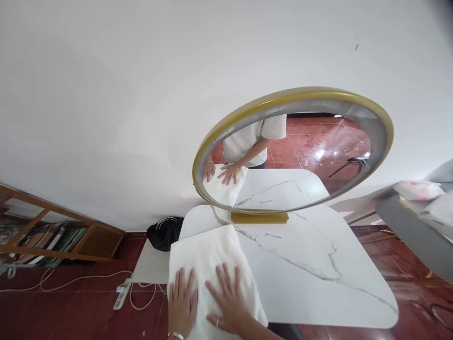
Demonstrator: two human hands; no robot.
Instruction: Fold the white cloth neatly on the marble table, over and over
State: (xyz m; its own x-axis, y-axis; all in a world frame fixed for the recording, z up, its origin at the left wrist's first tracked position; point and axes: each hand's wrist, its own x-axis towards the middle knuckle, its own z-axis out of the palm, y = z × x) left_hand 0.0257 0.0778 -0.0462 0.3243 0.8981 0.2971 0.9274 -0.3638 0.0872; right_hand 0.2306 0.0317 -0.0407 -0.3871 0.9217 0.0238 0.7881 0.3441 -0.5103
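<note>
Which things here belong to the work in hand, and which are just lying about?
In use:
- white cloth, under both hands
- left hand and right hand, palms down
- marble-patterned table, beneath the cloth

Lying about:
- round mirror, untouched
- black bag-like item
- power strip
- wooden cabinet

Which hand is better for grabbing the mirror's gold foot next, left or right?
Probably the right hand. Both hands lie flat on the white cloth, but the right is nearer the gold foot, while the left hand is farther away.
</note>
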